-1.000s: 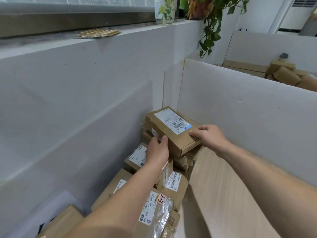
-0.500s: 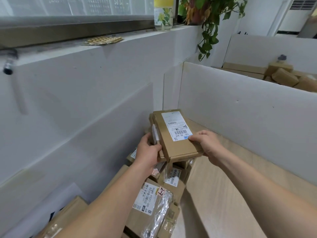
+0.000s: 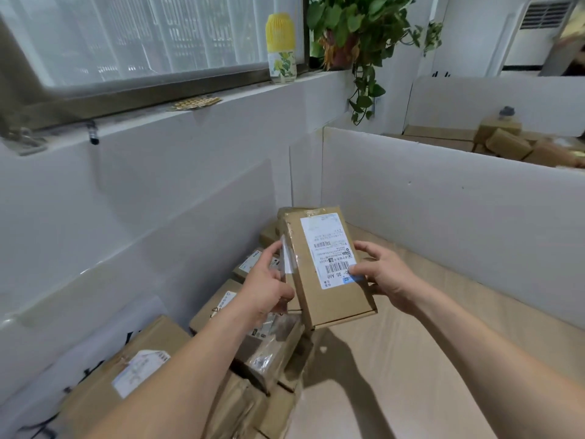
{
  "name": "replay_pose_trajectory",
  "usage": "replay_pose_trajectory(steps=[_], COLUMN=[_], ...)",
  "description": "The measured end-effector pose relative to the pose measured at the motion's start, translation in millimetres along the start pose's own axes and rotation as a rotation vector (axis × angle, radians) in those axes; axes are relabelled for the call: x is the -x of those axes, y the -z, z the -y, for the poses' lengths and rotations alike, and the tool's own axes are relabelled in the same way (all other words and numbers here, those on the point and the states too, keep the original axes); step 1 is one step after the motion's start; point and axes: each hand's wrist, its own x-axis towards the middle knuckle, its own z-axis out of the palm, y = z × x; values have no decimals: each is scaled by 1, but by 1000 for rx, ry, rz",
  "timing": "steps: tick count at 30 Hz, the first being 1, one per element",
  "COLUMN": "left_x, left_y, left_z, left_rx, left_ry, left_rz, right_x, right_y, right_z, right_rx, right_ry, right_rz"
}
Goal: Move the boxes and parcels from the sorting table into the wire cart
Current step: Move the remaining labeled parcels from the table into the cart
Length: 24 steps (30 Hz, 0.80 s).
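A flat brown cardboard box (image 3: pixel 329 299) with a white shipping label is held up between both hands, above the sorting table (image 3: pixel 395 359). My left hand (image 3: pixel 264 288) grips its left edge, over a strip of clear tape. My right hand (image 3: pixel 384 278) grips its right edge, thumb on the label's lower corner. Below and to the left lies a pile of several brown boxes and parcels (image 3: pixel 152 369), some wrapped in clear film (image 3: pixel 269 353). The wire cart is out of view.
White partition walls (image 3: pixel 443 223) enclose the table on the left, back and right. A windowsill above carries a yellow bottle (image 3: pixel 281 49) and a potted plant (image 3: pixel 351 33). More brown boxes (image 3: pixel 506 142) lie beyond the right partition.
Both hands have lifted the labelled box off the top of the pile and brought it nearer, turning it so its long side points away. The view has tilted up toward the window.
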Motion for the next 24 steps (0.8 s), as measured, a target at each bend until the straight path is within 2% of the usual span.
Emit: replay_pose_trajectory(steps=[14,24], left_x=[161,235], left_y=[-29,-19], left_z=[-9,-14], left_rx=[-44,-53], left_ry=[-81,-111], left_rz=[-125,-252], right_x=[141,198], right_y=[20,-4], right_z=[2,20], right_rx=[0,45], right_ry=[154,234], right_rz=[138,199])
